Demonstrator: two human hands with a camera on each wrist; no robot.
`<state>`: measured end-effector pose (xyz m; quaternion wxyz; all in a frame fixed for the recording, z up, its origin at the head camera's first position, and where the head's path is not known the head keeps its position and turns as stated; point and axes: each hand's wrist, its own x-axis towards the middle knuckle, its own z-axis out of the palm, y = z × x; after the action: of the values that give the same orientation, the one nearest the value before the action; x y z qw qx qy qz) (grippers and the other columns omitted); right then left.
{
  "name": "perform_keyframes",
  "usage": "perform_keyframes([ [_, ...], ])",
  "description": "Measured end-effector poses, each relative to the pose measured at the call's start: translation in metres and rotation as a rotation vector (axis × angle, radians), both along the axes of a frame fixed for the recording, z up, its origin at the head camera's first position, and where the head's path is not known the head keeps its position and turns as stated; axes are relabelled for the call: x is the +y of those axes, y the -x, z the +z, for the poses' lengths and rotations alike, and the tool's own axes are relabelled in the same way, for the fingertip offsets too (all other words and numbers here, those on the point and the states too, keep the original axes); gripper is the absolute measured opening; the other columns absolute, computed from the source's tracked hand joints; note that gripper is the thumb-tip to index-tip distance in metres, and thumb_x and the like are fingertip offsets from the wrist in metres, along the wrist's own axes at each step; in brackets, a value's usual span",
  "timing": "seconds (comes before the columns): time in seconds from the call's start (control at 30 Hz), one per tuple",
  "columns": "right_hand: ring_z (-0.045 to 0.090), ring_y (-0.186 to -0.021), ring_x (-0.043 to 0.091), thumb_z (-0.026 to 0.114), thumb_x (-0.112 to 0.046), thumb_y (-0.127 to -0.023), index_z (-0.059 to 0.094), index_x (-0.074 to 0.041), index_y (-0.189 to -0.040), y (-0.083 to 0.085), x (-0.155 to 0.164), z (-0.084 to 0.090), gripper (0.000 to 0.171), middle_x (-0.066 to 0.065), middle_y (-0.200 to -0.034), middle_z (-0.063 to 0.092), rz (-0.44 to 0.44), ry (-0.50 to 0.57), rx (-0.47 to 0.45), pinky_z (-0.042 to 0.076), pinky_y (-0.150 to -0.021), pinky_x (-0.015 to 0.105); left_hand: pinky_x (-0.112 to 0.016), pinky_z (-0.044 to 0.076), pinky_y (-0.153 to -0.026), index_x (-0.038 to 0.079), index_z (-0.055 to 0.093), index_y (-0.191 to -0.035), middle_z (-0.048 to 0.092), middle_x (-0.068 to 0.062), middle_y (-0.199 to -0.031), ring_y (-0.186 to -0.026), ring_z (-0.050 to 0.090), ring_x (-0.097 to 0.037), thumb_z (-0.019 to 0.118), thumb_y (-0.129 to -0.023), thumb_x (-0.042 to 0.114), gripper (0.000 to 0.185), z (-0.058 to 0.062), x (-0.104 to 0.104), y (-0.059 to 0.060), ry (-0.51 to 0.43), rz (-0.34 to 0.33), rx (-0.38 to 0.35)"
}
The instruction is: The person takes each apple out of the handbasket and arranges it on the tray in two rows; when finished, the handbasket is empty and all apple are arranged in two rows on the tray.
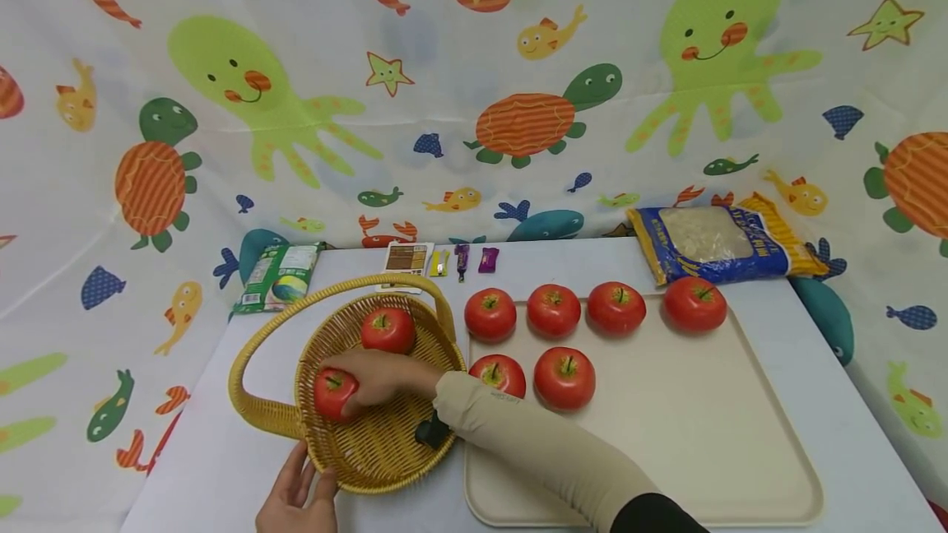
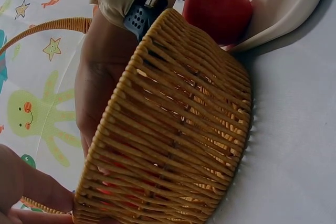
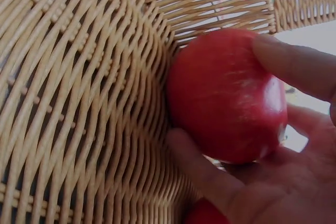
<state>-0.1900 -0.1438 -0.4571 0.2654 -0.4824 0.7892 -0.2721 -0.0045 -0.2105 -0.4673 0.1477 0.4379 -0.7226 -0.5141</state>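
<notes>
A yellow-brown wicker basket (image 1: 378, 479) with a tall arched handle stands on the left part of the table. Inside it, my right hand (image 1: 381, 377) grips a red apple (image 1: 333, 391) against the left wall. The right wrist view shows the thumb and fingers spread round this apple (image 3: 226, 95), which touches the woven side. A second apple (image 1: 388, 329) lies farther back in the basket. My left hand (image 1: 302, 493) pinches the basket's near-left rim; in the left wrist view its fingers (image 2: 47, 190) are at the rim's edge.
Right of the basket is a beige tray (image 1: 666, 451) with several red apples (image 1: 564, 378). Behind it lies a blue-yellow bag (image 1: 714, 241). A green packet (image 1: 285, 276), a brown-white card (image 1: 406, 257) and small wrapped pieces (image 1: 462, 261) lie along the table's back edge.
</notes>
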Motion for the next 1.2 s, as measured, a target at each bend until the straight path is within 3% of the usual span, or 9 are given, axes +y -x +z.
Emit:
perform_keyframes([
  [0.1, 0.048, -0.128, 0.006, 0.077, -0.016, -0.091, 0.043, -0.018, -0.155, 0.003, 0.003, -0.003, 0.072, -0.001, -0.148, 0.052, 0.038, 0.010, -0.078, 0.040, -0.107, 0.017, 0.001, 0.046, -0.053, -0.006, 0.043, -0.151, 0.046, -0.038, -0.143, -0.130, 0.049, -0.053, 0.060, -0.092, -0.009, 0.061, 0.001, -0.001, -0.001, 0.003, -0.012, 0.003],
  [0.23, 0.047, -0.129, 0.005, 0.078, -0.010, -0.090, 0.042, -0.018, -0.156, 0.005, 0.005, -0.005, 0.076, -0.001, -0.150, 0.050, 0.083, 0.019, -0.131, 0.039, -0.109, 0.018, -0.007, 0.055, -0.058, -0.004, 0.042, -0.152, 0.045, -0.037, -0.145, -0.131, 0.049, -0.053, 0.061, -0.093, -0.008, 0.062, 0.002, -0.001, 0.000, 0.000, -0.020, -0.022],
  [0.8, 0.058, -0.107, 0.004, 0.085, -0.021, -0.084, 0.049, -0.013, -0.143, -0.001, 0.009, 0.001, 0.070, -0.004, -0.124, 0.063, -0.006, 0.037, -0.093, 0.048, -0.094, 0.013, -0.018, 0.060, -0.066, -0.003, 0.042, -0.153, 0.046, -0.035, -0.145, -0.129, 0.051, -0.051, 0.061, -0.094, -0.003, 0.062, 0.007, 0.000, -0.001, 0.023, -0.044, -0.062],
  [1.03, 0.055, -0.110, 0.003, 0.086, -0.023, -0.083, 0.050, -0.016, -0.145, 0.001, 0.011, 0.006, 0.072, -0.004, -0.129, 0.061, 0.001, 0.068, -0.103, 0.047, -0.094, 0.014, -0.024, 0.061, -0.069, -0.002, 0.042, -0.153, 0.045, -0.035, -0.146, -0.129, 0.051, -0.051, 0.062, -0.094, -0.003, 0.062, 0.006, -0.001, -0.001, 0.000, -0.036, -0.077],
  [1.2, 0.053, -0.114, 0.002, 0.084, -0.024, -0.086, 0.050, -0.023, -0.150, 0.005, 0.016, 0.014, 0.072, -0.007, -0.137, 0.058, 0.017, 0.093, -0.123, 0.046, -0.094, 0.015, -0.017, 0.060, -0.063, -0.002, 0.040, -0.154, 0.043, -0.036, -0.148, -0.131, 0.049, -0.053, 0.061, -0.094, -0.006, 0.064, 0.005, 0.001, 0.000, -0.016, -0.025, -0.062],
])
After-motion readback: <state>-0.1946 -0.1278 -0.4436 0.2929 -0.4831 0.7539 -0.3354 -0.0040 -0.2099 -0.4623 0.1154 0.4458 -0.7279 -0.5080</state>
